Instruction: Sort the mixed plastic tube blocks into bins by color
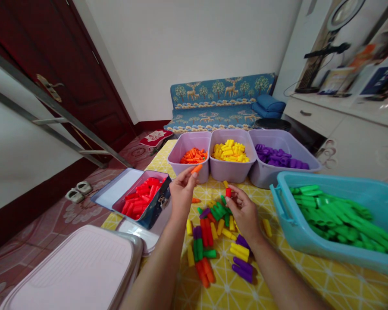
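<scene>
My left hand [182,188] pinches an orange piece [196,168] just in front of the lilac bin of orange pieces [194,156]. My right hand [244,207] holds a red piece [228,192], with a yellow piece [225,184] at its upper end. Below and between my hands, a loose pile of green [218,211], yellow [239,252], purple [242,270] and red pieces [207,232] lies on the yellow patterned tablecloth [224,297]. Yellow pieces [231,150] fill the middle lilac bin; purple ones [278,157] are in the right one.
An open tin box [154,211] of red pieces stands at the left, near pale lids [74,271]. At the right is a turquoise bin [283,206] with green pieces. Behind the table are a blue sofa [213,116] and a stool [155,137].
</scene>
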`<state>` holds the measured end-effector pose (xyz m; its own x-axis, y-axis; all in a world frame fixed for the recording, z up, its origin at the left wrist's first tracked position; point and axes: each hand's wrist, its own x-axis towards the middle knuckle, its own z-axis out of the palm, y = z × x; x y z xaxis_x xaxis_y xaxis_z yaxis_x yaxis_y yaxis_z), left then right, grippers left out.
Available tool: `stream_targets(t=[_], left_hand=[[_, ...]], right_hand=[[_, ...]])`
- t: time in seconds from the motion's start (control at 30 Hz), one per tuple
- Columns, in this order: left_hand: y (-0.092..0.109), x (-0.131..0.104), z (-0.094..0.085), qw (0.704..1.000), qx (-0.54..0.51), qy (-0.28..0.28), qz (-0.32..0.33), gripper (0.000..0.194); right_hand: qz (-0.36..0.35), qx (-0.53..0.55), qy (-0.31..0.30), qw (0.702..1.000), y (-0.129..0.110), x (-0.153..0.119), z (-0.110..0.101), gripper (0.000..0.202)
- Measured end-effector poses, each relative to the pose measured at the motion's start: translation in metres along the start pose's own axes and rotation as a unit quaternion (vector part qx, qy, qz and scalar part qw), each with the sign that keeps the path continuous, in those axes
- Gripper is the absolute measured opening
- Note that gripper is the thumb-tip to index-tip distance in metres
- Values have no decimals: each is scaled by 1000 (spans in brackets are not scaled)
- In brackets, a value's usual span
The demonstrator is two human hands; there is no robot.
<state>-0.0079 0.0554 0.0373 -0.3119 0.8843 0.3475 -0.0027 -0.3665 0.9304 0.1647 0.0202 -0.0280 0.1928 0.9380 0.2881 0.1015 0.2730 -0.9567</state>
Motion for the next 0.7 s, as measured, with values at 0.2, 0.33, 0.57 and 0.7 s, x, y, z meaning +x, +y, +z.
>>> stream_targets(t=[0.2, 0.33, 0.57, 0.7], left_hand=[[10, 53, -4, 927, 346, 30, 144, 29], [19, 61, -2, 849, 508, -23, 143, 29], [20, 11, 3, 884, 419, -138, 153, 32], [-6, -33, 11, 929, 268, -243, 78, 26]], right_hand=[[13, 8, -1, 1000, -1, 0, 1, 40], [15, 12, -2, 1000, 0, 0, 1, 39], [14, 18, 3, 1000, 1, 2, 1, 41], [8, -3, 15, 1000, 1, 2, 0, 35]])
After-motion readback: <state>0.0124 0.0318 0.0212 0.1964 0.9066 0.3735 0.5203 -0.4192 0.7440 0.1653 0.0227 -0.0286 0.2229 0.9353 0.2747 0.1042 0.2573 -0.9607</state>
